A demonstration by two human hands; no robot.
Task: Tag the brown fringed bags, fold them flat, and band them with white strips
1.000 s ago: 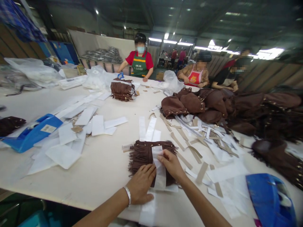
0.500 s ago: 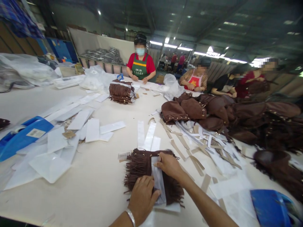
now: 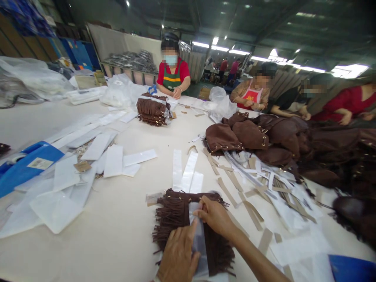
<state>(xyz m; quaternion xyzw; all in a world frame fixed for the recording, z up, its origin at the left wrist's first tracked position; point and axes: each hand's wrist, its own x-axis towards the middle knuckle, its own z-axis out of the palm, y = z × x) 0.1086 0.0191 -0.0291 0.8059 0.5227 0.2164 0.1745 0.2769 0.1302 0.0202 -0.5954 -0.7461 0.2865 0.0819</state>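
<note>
A dark brown fringed bag (image 3: 173,215) with metal eyelets along its top edge lies on the table in front of me. Down its middle runs a translucent plastic strip (image 3: 200,250). My right hand (image 3: 216,217) is closed at the strip's upper end, thumb and fingers pinching it near the eyelets. Flat on the fringe and the strip's left edge rests my left hand (image 3: 179,250), its fingers stretched out and pointing toward the right hand. Part of the bag is hidden beneath both hands.
Brown bags (image 3: 252,137) are heaped at right, beside paper strips (image 3: 246,203). White sheets (image 3: 67,199) and a blue tape dispenser (image 3: 38,162) lie at left; another blue object (image 3: 352,268) sits lower right. A stack of fringed bags (image 3: 151,111) stands before a masked co-worker (image 3: 173,76).
My left hand has slid up along the strip, its fingertips now closer to my right hand. The view has shifted slightly, and the co-worker opposite has brought both hands together.
</note>
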